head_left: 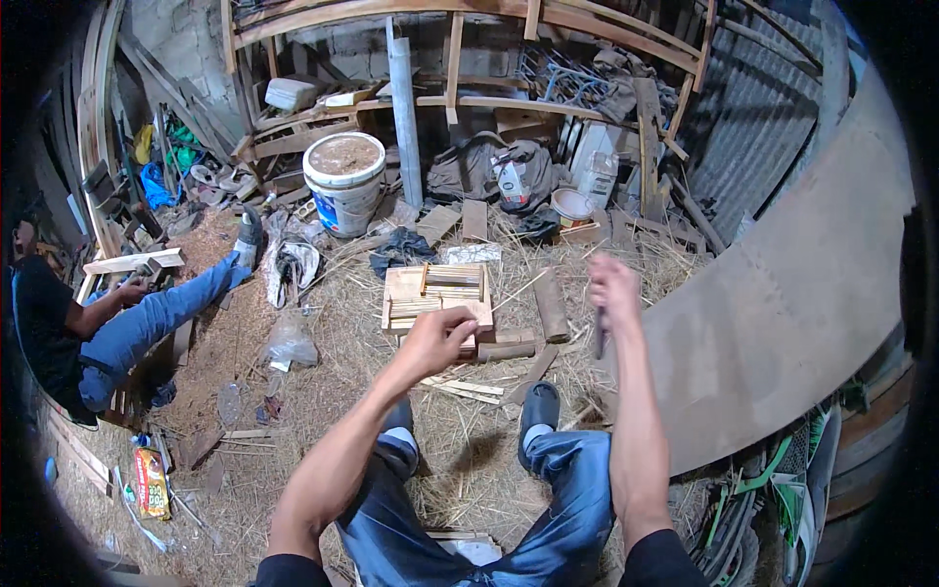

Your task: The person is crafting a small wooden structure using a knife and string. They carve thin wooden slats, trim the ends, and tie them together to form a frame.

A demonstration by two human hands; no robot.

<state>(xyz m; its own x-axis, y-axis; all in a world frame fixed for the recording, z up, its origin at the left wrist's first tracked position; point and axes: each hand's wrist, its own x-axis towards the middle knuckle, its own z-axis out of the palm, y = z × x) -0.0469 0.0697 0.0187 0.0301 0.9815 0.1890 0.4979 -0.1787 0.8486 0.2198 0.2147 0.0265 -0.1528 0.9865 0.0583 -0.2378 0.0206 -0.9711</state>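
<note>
My left hand (437, 342) is closed, thumb and forefinger brought together, above the near right part of a small slatted wooden frame (403, 286) on the ground. What lies in its fingers, if anything, is too small to make out. A thin pale stick (520, 290) slants just beyond the fingertips; whether they touch it I cannot tell. My right hand (614, 292), slightly blurred, is raised to the right and wrapped around a dark narrow tool (600, 335) that points downward. Thin wood strips (462, 389) lie between my feet and the frame.
Wood blocks (552, 305) lie right of the frame. A white bucket (344, 184) stands behind. A large curved sheet (773, 293) rises at right, beside a green-and-white motorbike (782, 479). Another person (147, 313) sits at left holding a tool. Straw and shavings cover the floor.
</note>
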